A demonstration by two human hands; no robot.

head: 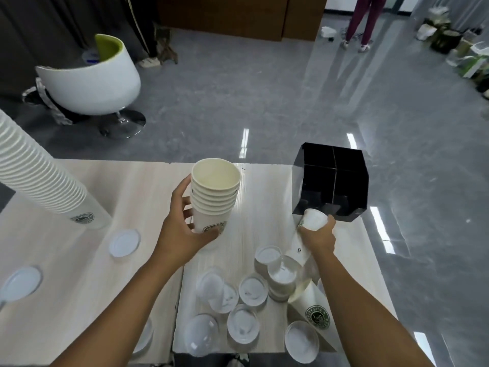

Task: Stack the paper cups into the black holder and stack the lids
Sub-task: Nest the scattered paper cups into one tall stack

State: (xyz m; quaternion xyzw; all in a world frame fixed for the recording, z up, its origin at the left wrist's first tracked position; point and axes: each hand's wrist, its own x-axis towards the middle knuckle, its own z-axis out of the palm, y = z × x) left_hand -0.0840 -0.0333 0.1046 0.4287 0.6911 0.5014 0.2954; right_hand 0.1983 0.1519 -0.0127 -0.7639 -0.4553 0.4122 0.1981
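Hands: left (182, 229) grips nested cups (214, 197); right (317, 234) clutches a cup (313, 219) beside the holder (330, 181).

The table (79, 260) at the bottom of the frame has a pale wood-grain top with a matt finish. The cups (214, 197) at centre look like matt white paper. The lids (252, 287) at lower centre are thin translucent plastic. The holder (330, 181) at right is glossy black plastic. The floor (264, 102) across the top is polished grey stone, shiny with reflections.
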